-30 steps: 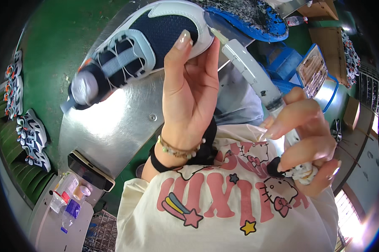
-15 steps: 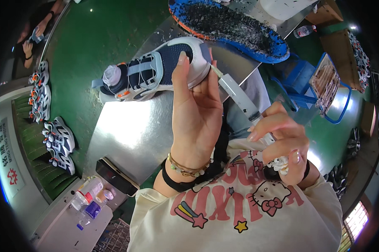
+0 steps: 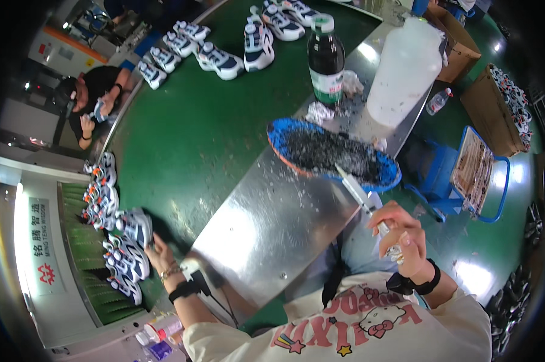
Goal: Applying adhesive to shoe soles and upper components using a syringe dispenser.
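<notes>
Beyond the right hand (image 3: pixel 400 235) stand a cardboard box (image 3: pixel 485 114) of shoes (image 3: pixel 509 90), a whitish jug (image 3: pixel 404 75) and a bottle (image 3: pixel 325 60) of dark liquid. The left hand's (image 3: pixel 160 256) bent fingers touch a navy-and-white shoe (image 3: pixel 133 225), grip unclear; the right curls round a syringe (image 3: pixel 357 192).

Right hand (image 3: pixel 403 234) holding syringe (image 3: pixel 358 193), sneakers (image 3: pixel 219 60), bottle (image 3: pixel 326 60)

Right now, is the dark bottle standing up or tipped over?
Standing upright: the dark bottle rests on its base, with its pale green cap uppermost.
</notes>
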`<state>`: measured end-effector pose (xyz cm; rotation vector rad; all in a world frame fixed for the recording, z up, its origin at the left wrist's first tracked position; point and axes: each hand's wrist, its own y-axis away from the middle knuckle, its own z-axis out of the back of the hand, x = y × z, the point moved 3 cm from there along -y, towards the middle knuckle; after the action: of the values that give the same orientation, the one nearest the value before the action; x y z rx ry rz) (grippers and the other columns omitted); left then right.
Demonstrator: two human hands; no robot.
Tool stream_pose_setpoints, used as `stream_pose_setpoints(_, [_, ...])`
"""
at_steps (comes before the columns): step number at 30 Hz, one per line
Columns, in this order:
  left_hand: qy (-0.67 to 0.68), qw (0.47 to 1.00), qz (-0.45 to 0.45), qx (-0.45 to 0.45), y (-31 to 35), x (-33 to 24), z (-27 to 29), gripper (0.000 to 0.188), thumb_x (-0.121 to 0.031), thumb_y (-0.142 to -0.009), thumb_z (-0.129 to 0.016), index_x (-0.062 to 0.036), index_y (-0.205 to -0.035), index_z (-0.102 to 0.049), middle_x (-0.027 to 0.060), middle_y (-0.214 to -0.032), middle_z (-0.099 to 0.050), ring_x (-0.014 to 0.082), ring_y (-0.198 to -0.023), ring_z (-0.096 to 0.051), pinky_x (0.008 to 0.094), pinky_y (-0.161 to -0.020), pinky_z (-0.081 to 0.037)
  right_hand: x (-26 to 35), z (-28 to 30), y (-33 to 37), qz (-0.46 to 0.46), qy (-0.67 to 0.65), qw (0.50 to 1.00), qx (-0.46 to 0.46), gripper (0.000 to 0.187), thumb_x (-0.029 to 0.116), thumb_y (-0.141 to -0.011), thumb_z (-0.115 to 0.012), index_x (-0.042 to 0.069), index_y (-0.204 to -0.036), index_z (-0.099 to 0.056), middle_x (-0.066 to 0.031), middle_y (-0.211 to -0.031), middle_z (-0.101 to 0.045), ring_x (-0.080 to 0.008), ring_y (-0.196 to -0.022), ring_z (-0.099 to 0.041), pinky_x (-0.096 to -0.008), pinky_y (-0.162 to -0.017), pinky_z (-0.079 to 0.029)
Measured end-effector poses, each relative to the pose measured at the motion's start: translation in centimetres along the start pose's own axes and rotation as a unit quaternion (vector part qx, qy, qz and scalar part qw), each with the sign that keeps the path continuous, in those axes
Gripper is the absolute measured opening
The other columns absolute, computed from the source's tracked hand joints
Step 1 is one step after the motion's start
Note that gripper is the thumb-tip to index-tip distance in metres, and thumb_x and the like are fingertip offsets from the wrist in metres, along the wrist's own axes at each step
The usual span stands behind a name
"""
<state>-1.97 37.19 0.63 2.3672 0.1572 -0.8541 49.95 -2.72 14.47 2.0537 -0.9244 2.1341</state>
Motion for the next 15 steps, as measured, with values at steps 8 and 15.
stream_pose_setpoints(8, [-0.277, 0.913, 0.06, 0.292, 7.6, 18.2, -16.7, 0.027, -0.001, -0.087, -0.056, 0.006, -0.112, -0.053, 0.0049, -0.089, -0.058, 0.0086, -0.075, -0.053, 0.0184, -0.069, -0.047, -3.8, 2.2, -3.3, -0.065, 0.009, 0.998, -0.002, 0.051, 0.026, -0.094, -0.033, 0.002, -0.056, -0.057, -0.0171, -0.097, -0.06, -0.0227, -0.082, -0.05, -0.034, -0.072, -0.039])
stream_pose_setpoints(15, [-0.416, 0.723, 0.213, 0.509, 11.0, 38.9, -33.6, 0.035, 0.001, -0.087, -0.051, 0.0081, -0.12, -0.045, 0.0139, -0.12, -0.054, 0.02, -0.108, -0.053, 0.0283, -0.095, -0.042, -3.6, 5.2, -4.6, -0.21, -0.055, 0.976, 0.021, 0.053, 0.025, -0.096, -0.034, -0.007, -0.062, -0.059, -0.0208, -0.103, -0.055, -0.0261, -0.091, -0.053, -0.0344, -0.072, -0.046])
